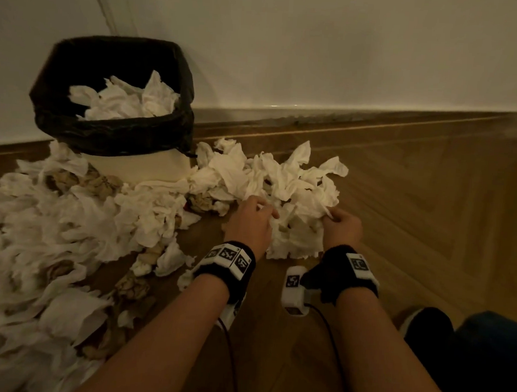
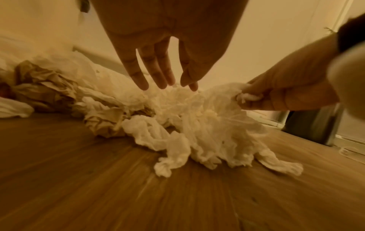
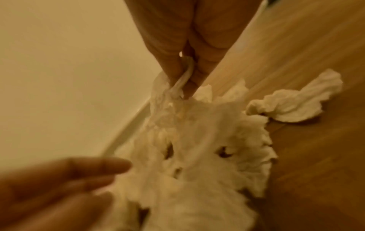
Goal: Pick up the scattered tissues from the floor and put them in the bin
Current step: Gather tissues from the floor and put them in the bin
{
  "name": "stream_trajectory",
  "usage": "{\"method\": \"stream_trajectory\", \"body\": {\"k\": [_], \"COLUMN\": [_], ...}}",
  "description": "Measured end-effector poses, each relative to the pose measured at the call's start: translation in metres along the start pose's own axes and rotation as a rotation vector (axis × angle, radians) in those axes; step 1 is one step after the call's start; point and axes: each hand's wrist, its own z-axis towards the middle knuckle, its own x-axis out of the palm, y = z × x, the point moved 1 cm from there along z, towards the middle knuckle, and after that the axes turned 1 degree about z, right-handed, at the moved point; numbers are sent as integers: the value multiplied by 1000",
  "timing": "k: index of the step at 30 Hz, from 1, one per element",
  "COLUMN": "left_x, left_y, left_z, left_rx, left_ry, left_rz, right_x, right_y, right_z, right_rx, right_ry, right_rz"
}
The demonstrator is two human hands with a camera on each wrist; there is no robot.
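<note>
Crumpled white tissues (image 1: pixel 293 195) lie heaped on the wooden floor in front of me. My right hand (image 1: pixel 337 220) pinches a bunch of them (image 2: pixel 247 96) between thumb and fingers, seen close in the right wrist view (image 3: pixel 181 84). My left hand (image 1: pixel 258 211) reaches into the same heap with straight, spread fingers (image 2: pixel 154 78) that touch the top of the tissues (image 2: pixel 197 125) and hold nothing. The bin (image 1: pixel 112 138), lined with a black bag, stands at the back left against the wall, with tissues (image 1: pixel 127 100) inside.
A wide spread of white and some brown crumpled tissues (image 1: pixel 52 237) covers the floor at the left, around the bin's base. A white wall and skirting (image 1: pixel 347 116) run behind. Bare wooden floor (image 1: pixel 432 206) lies to the right. My knee (image 1: pixel 483 361) is at the lower right.
</note>
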Motion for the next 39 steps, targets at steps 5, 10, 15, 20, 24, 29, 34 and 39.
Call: {"method": "stream_trajectory", "body": {"k": [5, 10, 15, 20, 24, 29, 34, 39], "left_x": [14, 23, 15, -2, -6, -8, -14, -33], "left_y": [-13, -11, -3, 6, 9, 24, 34, 34], "left_z": [3, 13, 15, 11, 8, 10, 10, 6], "left_rx": [80, 61, 46, -154, -224, -344, -567, -649], "left_ry": [162, 425, 318, 120, -8, -41, -72, -84], "left_rz": [60, 255, 167, -242, -374, -753, -1201, -1515], "right_x": [-12, -15, -14, -13, -14, -17, -13, -5], "right_y": [0, 10, 14, 13, 18, 25, 32, 49], "right_z": [-3, 3, -1, -9, -16, -25, -32, -40], "right_rx": [193, 279, 246, 291, 418, 505, 450, 500], "right_ry": [-68, -36, 120, 184, 305, 352, 461, 568], "right_rz": [525, 814, 921, 1063, 1235, 1388, 1321, 1360]}}
